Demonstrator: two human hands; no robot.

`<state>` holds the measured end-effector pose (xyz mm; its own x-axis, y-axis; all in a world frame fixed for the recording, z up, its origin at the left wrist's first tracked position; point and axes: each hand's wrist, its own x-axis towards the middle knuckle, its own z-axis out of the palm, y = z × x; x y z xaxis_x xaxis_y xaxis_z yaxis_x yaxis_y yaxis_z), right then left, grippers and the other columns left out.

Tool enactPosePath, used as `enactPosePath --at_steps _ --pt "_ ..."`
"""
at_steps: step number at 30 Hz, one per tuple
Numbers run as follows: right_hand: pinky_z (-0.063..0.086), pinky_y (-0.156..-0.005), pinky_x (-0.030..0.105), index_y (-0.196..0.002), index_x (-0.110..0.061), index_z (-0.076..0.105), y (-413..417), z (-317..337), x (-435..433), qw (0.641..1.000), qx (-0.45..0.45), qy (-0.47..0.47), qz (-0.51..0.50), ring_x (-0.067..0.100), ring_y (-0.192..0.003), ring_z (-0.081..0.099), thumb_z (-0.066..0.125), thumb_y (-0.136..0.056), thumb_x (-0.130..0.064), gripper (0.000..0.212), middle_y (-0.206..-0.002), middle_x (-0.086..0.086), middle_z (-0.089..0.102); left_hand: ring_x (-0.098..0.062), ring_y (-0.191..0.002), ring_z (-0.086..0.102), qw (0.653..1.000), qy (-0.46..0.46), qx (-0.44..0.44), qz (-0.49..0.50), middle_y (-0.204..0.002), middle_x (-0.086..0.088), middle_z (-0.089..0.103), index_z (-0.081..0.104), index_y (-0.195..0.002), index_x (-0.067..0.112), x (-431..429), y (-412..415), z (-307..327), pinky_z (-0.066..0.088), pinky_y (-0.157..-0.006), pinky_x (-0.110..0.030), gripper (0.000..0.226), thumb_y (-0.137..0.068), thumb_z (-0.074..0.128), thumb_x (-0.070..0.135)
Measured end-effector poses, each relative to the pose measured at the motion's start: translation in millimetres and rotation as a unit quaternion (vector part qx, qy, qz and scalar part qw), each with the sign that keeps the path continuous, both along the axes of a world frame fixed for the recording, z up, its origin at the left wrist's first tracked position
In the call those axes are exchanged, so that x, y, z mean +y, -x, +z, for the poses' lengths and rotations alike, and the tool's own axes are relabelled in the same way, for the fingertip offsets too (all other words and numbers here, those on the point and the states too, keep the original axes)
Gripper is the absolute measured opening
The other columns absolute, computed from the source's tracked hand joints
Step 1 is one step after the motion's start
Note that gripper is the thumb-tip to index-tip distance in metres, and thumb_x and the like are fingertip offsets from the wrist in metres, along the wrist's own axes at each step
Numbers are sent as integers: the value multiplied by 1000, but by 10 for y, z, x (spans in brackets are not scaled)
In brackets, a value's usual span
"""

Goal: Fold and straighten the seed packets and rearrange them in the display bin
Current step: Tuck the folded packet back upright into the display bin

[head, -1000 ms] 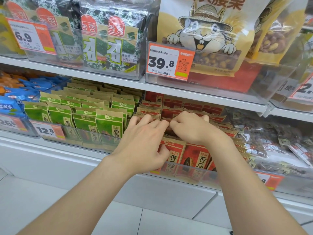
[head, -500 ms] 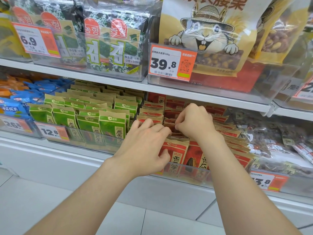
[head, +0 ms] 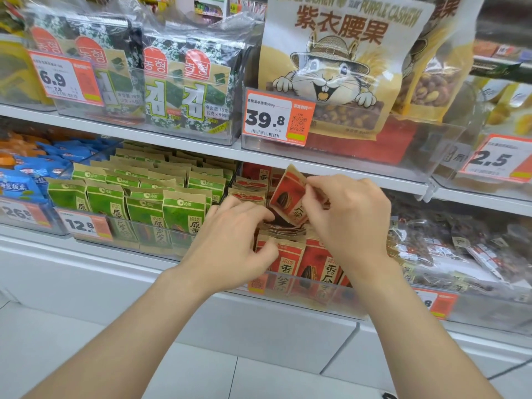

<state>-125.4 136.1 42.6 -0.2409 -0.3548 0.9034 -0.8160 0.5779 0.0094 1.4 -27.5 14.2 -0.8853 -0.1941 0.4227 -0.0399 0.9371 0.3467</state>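
Several red and kraft-brown seed packets [head: 288, 263] stand in rows in a clear display bin [head: 322, 295] on the lower shelf. My right hand [head: 348, 217] pinches one red seed packet [head: 289, 195] by its top right edge and holds it tilted above the rows. My left hand [head: 230, 243] sits just left of it, fingers curled down onto the tops of the front packets, thumb against a front packet. Whether the left hand grips a packet is hidden by its own fingers.
Green seed packets [head: 138, 197] fill the clear bin to the left, behind a 12.8 price tag [head: 83, 226]. The white shelf edge [head: 331, 174] above hangs close over the lifted packet. Clear-wrapped snacks [head: 449, 246] lie to the right, blue packs [head: 26, 180] far left.
My right hand has pulled one red packet up out of the rows and tilted it. My left hand shifted slightly forward onto the front packets. The camera moved closer.
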Motion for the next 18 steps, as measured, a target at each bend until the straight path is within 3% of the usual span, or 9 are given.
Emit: enactPosePath --at_steps 5,10,14,18 --pt "50 -62 39 -97 -6 77 -121 91 163 992 25 113 46 23 -68 61 66 -103 -11 13 -80 3 68 -9 -115 51 988 -106 90 59 -117 18 70 73 -123 28 40 -46 44 46 -101 -38 28 -99 58 24" --pt "41 -74 10 -109 8 64 -408 233 261 977 -23 200 75 15 -81 55 60 -105 0 10 -98 12 60 -6 -104 60 965 -163 189 78 -106 17 69 72 -110 25 172 -134 128 46 -91 -28 26 -101 57 6" --pt "38 -72 7 -115 7 60 -671 274 326 962 -51 249 103 5 -75 49 55 -106 1 12 -103 -2 53 -3 -97 66 942 -230 237 64 -100 17 72 73 -108 25 342 -241 200 54 -85 -32 21 -104 58 11" --pt "46 -73 20 -117 -11 63 -873 211 365 943 -193 228 143 1 -84 62 59 -107 -8 11 -96 -13 64 -12 -92 74 909 -326 259 18 -95 10 77 74 -105 23 539 -352 269 59 -82 -42 30 -112 45 31"
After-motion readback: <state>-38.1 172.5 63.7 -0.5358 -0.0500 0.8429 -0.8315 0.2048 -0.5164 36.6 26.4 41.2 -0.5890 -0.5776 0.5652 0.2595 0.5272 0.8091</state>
